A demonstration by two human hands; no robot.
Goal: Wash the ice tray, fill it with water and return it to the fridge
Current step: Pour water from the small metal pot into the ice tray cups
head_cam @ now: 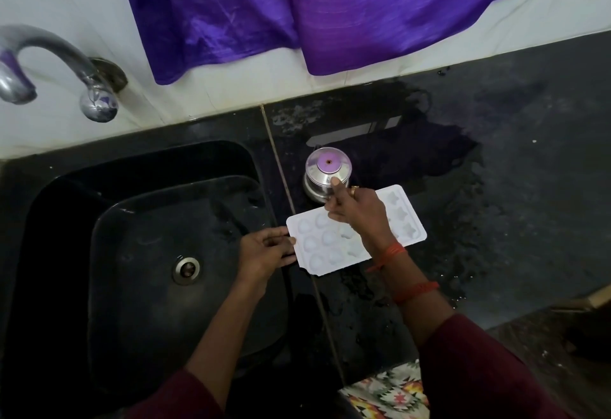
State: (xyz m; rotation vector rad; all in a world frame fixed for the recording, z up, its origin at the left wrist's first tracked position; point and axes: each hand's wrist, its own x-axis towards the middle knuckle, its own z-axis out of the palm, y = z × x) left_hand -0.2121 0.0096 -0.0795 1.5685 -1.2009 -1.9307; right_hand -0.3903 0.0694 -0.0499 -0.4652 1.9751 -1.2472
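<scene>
From the head camera, the white tray (317, 243) is lying flat on the wet black table (512, 203), just right of centre in the picture. Its left end is reaching out over the rim of the sink (139, 286). Round cells are showing at its left end and star-shaped cells at its right end.

The left hand (267, 250), at 9 o'clock of the tray, is gripping the tray's left end with its fingers curled round the edge.

The right hand (357, 210) is hovering over the tray's middle and hiding part of it. One straight finger is touching a steel pot (325, 175), and the other fingers are curling in. I cannot tell whether this hand is holding anything. A ring (354, 191) is showing on one finger, and red threads (393, 251) are circling the wrist.

The pot is standing at 12 o'clock of the tray, just beside its far edge, with a purple glint on its top.

The sink is filling the area at 9 o'clock of the tray, with its drain (186, 270) near its middle. A tap (49, 65) is curving out from the white wall at 10 o'clock. A purple cloth (330, 5) is hanging down the wall at 12 o'clock.
</scene>
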